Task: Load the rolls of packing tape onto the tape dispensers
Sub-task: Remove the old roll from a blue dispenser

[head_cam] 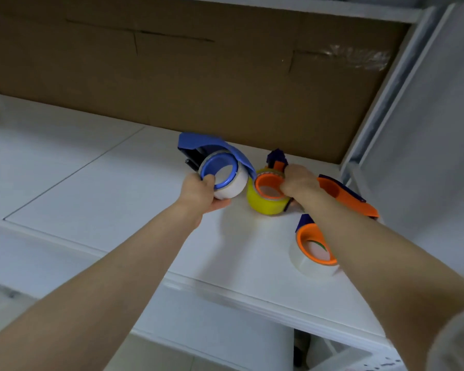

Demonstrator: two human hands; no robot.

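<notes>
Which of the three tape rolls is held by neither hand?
The clear roll on the orange dispenser nearest the camera; it lies alone on the table. The left hand grips the white roll, the right hand the yellow roll.

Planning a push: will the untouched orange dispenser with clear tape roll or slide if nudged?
Probably slides: the orange dispenser lies with its hub opening up, clear tape flat on the smooth white table. Likely rigid plastic; its off-centre shape may make it pivot.

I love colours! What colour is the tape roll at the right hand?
Yellow tape roll, best in head view.
</notes>
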